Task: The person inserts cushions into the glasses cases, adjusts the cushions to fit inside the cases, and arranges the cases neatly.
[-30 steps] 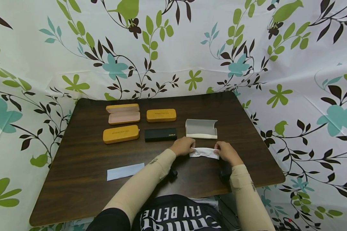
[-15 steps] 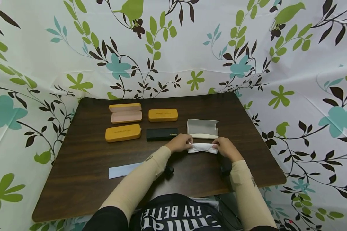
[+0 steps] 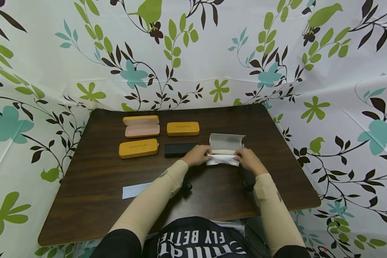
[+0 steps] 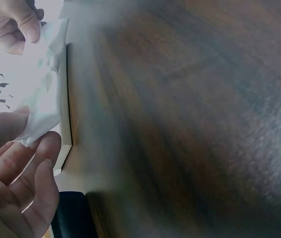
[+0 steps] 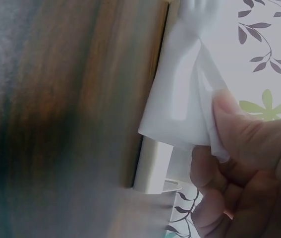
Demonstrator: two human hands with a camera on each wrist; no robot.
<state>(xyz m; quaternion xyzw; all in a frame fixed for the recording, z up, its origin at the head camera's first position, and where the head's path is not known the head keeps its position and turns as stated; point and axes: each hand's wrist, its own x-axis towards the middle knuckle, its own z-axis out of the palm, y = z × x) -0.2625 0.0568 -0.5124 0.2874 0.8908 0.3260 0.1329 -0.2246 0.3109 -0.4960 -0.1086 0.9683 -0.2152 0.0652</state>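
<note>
Both hands pinch the ends of a folded white cloth [image 3: 223, 159] — left hand [image 3: 198, 156] on one end, right hand [image 3: 247, 160] on the other. Just beyond the grip stands an open white case [image 3: 226, 142]; a black case [image 3: 177, 150] lies on the desk [image 3: 96, 179] beside the left hand.

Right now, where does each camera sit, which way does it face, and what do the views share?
Head: on the person's head, facing forward and down at the table; forearms, left hand and right hand show.
Left wrist: on that wrist, along the tabletop; its fingers show.
Right wrist: likewise; its thumb shows.
All three share the white cloth and the open white case.
</note>
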